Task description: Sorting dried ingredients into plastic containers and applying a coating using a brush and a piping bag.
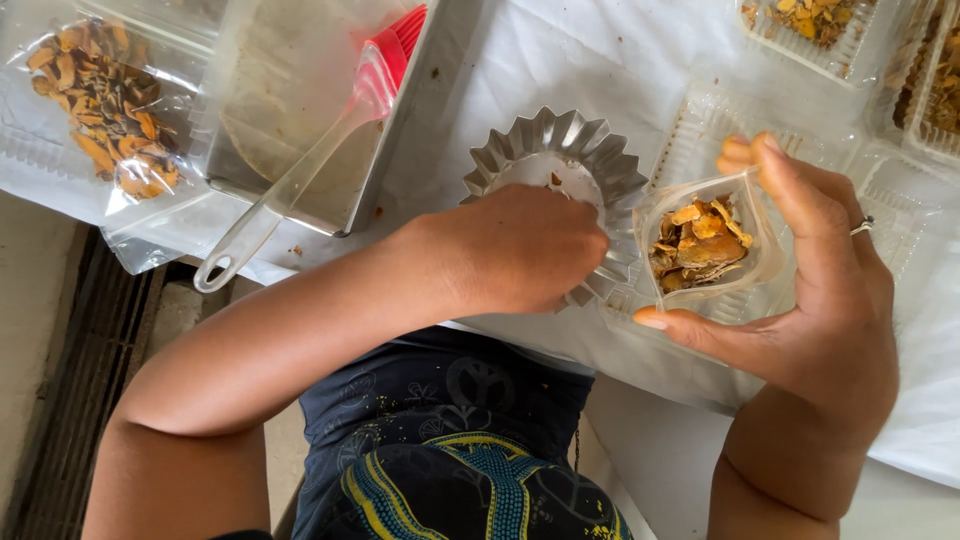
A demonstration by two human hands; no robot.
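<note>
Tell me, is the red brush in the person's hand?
No, the red brush lies in the metal tray, away from both the left hand and right hand.

Shiny fluted metal tart mould (575, 150); dull, smeared metal tray (300, 110); clear glossy plastic pouch (745, 275) around dry, rough orange chips (700, 240); translucent plastic brush handle (270, 205), red silicone bristles (395, 50); smooth white plastic sheeting (560, 60).

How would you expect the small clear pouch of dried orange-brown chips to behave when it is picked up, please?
The clear pouch is probably floppy: the right hand props its mouth open with fingers and thumb. It looks light, held aloft by fingertips alone. The dried chips lie loose near the open mouth, so tilting it would likely spill them, perhaps toward the fluted metal mould.
</note>
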